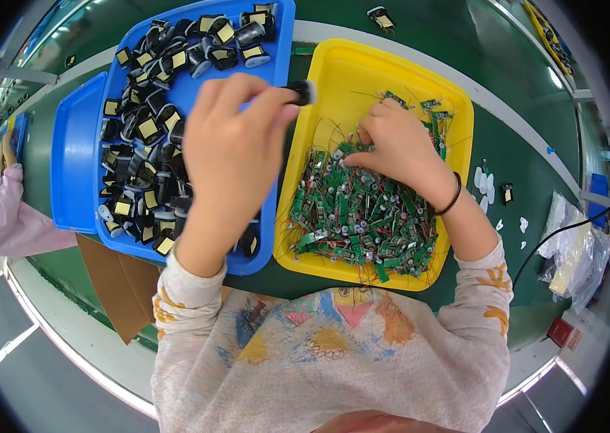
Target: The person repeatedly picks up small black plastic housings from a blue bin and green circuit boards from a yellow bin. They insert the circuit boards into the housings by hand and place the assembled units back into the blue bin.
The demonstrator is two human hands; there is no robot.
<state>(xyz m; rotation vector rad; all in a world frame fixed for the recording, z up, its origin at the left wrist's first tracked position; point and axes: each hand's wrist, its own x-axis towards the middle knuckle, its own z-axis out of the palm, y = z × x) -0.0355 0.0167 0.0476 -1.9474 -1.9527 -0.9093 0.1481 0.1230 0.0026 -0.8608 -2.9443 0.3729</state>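
My left hand [236,133] is raised over the right side of the blue tray [282,65]. Its thumb and fingers pinch a small black plastic housing [300,92] with a pale rounded edge, close to the yellow tray's left rim. My right hand [400,144] is down in the yellow tray [362,65], over a heap of small green circuit boards [362,216] with thin wires. Its thumb stands apart from the bent fingers, and nothing shows between them; the fingertips are partly hidden. Many similar black housings [147,130] with cream pads fill the blue tray's left side.
Another blue tray [77,159] stands at the left, above brown cardboard [121,278]. White oval pieces [484,184] and one black part [507,193] lie right of the yellow tray. Plastic bags [572,245] and a black cable [561,231] are farther right. A pink-sleeved person [16,216] sits far left.
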